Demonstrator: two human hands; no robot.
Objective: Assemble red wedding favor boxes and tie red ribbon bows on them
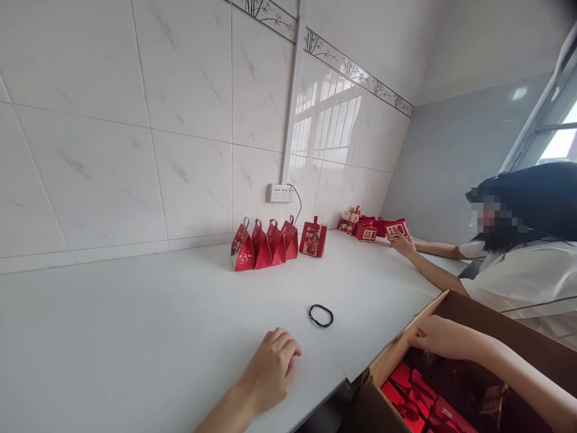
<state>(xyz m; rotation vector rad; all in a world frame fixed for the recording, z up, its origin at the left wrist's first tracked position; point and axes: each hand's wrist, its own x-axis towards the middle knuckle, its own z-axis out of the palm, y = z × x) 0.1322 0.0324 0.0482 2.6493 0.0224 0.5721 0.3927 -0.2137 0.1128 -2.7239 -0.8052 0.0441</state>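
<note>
My left hand [273, 367] rests on the white table with its fingers curled inward and nothing showing in them. Over to the right, my right hand [435, 337] is at the inner side of an open cardboard box [392, 358], its fingers closed against the box's wall near the top edge. Beneath that forearm, red gift boxes with ribbons [421, 394] lie inside. A black hair tie [321, 316] sits on the table beyond my left hand. Farther back stands a row of several red triangular gift boxes [262, 245], with a single red gift box [312, 238] beside them.
At the right, another person [523, 240] in a white top handles a red gift box [397, 228] with both hands. More red boxes [366, 231] stand near the tiled wall. A power strip [282, 193] with a cable is on the wall above the table [135, 337].
</note>
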